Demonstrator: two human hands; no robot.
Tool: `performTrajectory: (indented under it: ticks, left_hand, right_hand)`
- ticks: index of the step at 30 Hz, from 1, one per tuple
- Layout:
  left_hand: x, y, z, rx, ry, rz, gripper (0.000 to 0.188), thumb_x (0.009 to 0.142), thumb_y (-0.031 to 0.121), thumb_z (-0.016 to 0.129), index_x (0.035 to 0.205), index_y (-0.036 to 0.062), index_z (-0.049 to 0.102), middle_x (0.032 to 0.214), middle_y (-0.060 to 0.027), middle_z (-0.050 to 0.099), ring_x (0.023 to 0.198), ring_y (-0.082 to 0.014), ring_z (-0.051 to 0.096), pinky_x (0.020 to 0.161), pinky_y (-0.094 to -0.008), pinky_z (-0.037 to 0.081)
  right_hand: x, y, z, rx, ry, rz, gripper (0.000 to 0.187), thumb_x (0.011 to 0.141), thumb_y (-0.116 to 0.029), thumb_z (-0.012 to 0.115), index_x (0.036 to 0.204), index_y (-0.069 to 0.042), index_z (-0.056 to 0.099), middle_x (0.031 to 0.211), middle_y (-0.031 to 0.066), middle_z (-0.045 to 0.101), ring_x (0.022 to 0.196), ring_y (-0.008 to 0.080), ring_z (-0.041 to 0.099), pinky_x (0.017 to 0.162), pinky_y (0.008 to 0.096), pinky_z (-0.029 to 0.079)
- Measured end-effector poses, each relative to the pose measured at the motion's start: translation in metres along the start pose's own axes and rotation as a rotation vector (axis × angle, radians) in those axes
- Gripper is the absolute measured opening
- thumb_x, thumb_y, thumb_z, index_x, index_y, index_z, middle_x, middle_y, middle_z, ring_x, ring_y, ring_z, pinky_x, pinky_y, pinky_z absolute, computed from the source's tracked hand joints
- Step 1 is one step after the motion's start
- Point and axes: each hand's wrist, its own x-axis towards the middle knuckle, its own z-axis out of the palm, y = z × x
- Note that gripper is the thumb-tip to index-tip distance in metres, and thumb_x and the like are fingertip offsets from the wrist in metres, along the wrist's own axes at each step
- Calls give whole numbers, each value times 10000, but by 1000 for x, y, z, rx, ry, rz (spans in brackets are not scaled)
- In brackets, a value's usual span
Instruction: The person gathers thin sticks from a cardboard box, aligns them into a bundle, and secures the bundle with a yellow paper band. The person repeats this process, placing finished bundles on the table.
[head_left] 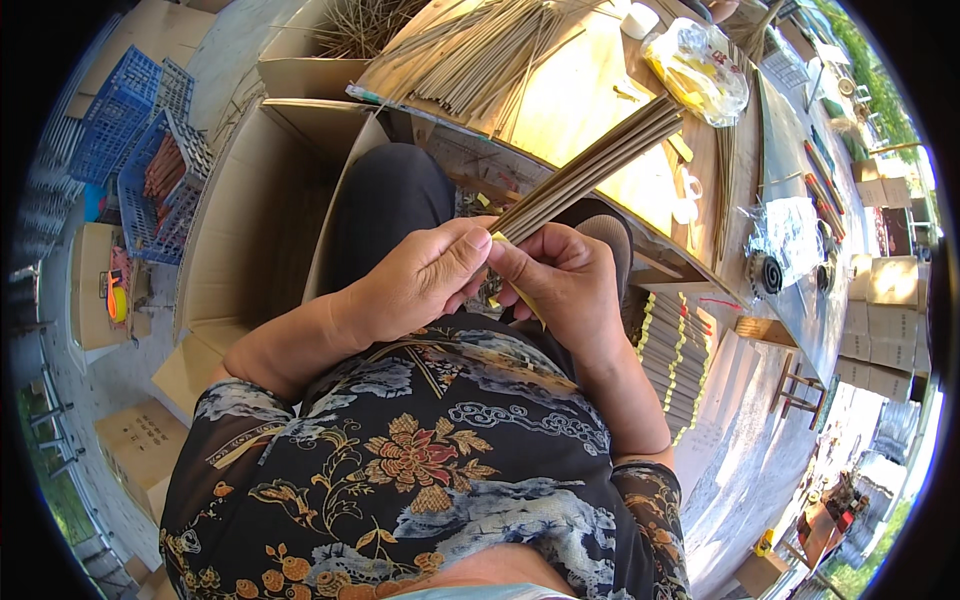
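Brn sticks [598, 162]; yel strip [499, 237]; blk shirt [420, 465] w/ org-red floral.

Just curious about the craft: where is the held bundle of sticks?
In the head view, the bundle of sticks is right of centre, its near end at the left hand and right hand, the rest slanting up-right toward the table.

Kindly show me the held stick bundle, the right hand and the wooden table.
Held stick bundle [590, 168]: head view, middle of visible length.
Right hand [566, 275]: head view, its middle.
Wooden table [575, 100]: head view, bare tabletop.
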Motion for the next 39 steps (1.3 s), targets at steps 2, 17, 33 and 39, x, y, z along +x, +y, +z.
performTrajectory:
  ticks: [2, 17, 33, 39]
  left_hand:
    - [0, 2, 0, -18, -1, -22, 417, 956, 315, 318, 1159, -32, 427, 652, 14, 446, 544, -30, 388, 495, -162, 344]
    - [0, 3, 1, -85, 20, -22, 374, 958, 310, 306, 1087, 4, 478, 611, -14, 462, 457, -31, 368, 409, -153, 317]
    - [1, 5, 6, 18, 122, 57, 360, 951, 297, 350, 1094, 5, 504, 614, 9, 457, 491, -25, 396, 450, -155, 351]
    - [1, 9, 7, -19, 109, 13, 341, 949, 296, 356, 1032, 13, 527, 603, 12, 452, 488, -23, 397, 449, -153, 350]
  right_hand:
    - [-1, 0, 0, -1, 2, 0, 256, 808, -219, 643, 733, 12, 562, 618, 27, 572, 532, 50, 529, 452, 171, 425]
    - [5, 8, -3, 75, -87, -105, 240, 792, -217, 658, 732, -6, 561, 604, 12, 545, 537, 51, 514, 456, 174, 415]
    - [17, 27, 0, 45, 50, -453, 226, 725, -156, 714, 650, -39, 535, 693, 24, 548, 676, 122, 490, 661, 265, 402]
    - [13, 33, 3, 13, 108, -504, 225, 743, -144, 696, 622, -55, 528, 668, 22, 545, 647, 133, 469, 641, 270, 383]
